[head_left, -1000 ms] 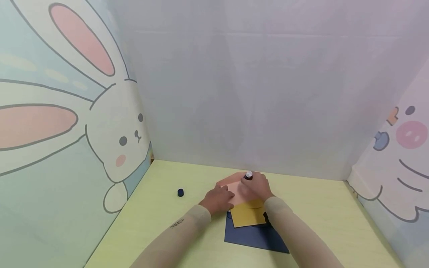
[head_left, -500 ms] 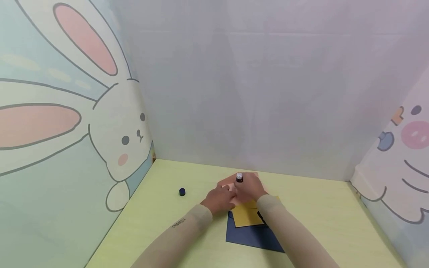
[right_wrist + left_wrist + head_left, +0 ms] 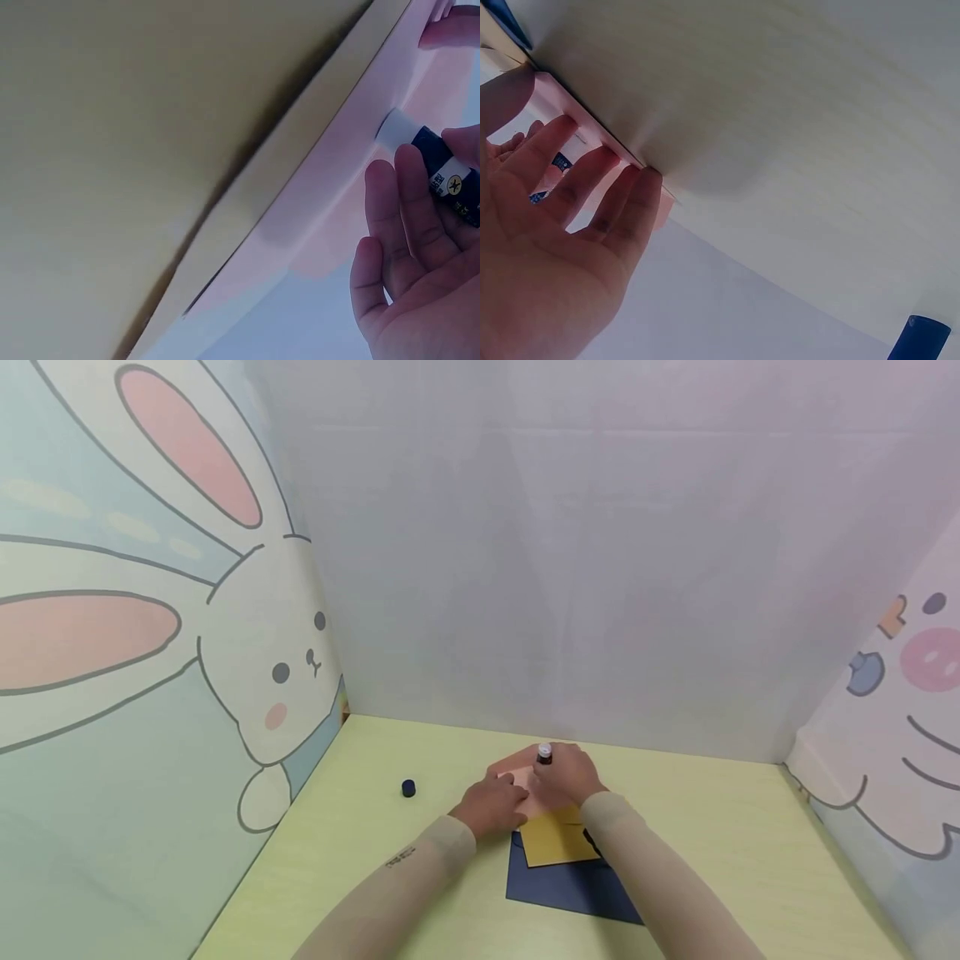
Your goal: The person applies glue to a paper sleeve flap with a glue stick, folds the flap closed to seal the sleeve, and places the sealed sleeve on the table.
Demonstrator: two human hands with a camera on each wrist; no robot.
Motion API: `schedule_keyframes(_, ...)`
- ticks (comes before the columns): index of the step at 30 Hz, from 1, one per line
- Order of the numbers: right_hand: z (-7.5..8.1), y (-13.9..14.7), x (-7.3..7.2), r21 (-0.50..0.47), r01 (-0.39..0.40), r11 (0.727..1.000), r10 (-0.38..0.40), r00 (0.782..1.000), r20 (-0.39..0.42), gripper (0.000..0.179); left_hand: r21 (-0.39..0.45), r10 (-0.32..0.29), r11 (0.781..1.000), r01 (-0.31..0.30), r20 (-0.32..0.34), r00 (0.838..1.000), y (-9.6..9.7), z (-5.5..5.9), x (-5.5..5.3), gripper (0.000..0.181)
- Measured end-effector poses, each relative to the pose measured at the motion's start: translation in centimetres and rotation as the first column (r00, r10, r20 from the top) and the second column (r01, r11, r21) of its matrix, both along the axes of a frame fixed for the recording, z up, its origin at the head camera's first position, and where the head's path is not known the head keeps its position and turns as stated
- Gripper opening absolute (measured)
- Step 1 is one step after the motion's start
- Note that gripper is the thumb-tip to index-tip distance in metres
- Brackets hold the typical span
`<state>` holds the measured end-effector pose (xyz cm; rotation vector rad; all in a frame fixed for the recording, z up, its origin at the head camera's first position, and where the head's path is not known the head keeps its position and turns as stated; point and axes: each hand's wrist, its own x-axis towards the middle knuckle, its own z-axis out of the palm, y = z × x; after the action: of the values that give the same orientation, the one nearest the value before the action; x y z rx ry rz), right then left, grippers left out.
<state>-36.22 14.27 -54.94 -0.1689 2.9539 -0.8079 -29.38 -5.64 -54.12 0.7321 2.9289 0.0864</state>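
1. The right hand (image 3: 573, 774) grips a dark glue stick (image 3: 450, 180), narrow between thumb and fingers; the stick is over the pink paper (image 3: 542, 806), its white lower end at the paper's surface.
2. The left hand (image 3: 489, 806) lies wide, fingers extended and slightly apart, fingertips resting along the pink paper's left edge.
3. The 2 hands sit near each other, with a narrow strip of pink paper between them.
4. The yellow paper (image 3: 555, 843) meets the pink paper's near edge; its own near edge lies on the navy paper (image 3: 555, 885), which extends closest to the person. The right forearm covers part of both.
5. The dark cap (image 3: 408, 788) stands left of the left hand, apart from it, with tabletop between.
6. The pale table (image 3: 712, 827) stretches away rightward; its far edge, at the grey backdrop (image 3: 480, 568), runs just beyond the pink paper.
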Motion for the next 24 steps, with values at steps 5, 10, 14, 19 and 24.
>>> schedule_keyframes(5,0.2,0.9,-0.2,0.010,0.027,1.000,-0.027,0.999,-0.030,0.029,-0.019,0.005,1.000,-0.005,-0.009,1.000,0.1,0.0,0.0,0.037)
schedule_keyframes(10,0.3,1.4,-0.2,-0.002,0.058,0.998,-0.058,0.997,-0.054,0.032,-0.028,0.009,1.000,-0.010,-0.015,1.000,0.2,-0.2,-0.2,0.037)
schedule_keyframes(14,-0.1,1.8,-0.4,-0.013,0.068,0.998,-0.068,0.995,-0.066,0.038,-0.028,0.016,0.999,-0.017,-0.008,1.000,0.2,-0.2,-0.2,0.037)
schedule_keyframes(19,-0.4,2.4,-0.5,-0.011,0.063,0.998,-0.063,0.995,-0.072,0.035,-0.027,0.022,0.999,-0.022,0.001,1.000,0.3,0.0,0.0,0.037)
schedule_keyframes(24,-0.4,2.7,-0.4,-0.014,0.059,0.998,-0.060,0.995,-0.075,0.035,-0.028,0.025,0.999,-0.025,-0.006,1.000,0.3,0.2,0.2,0.037)
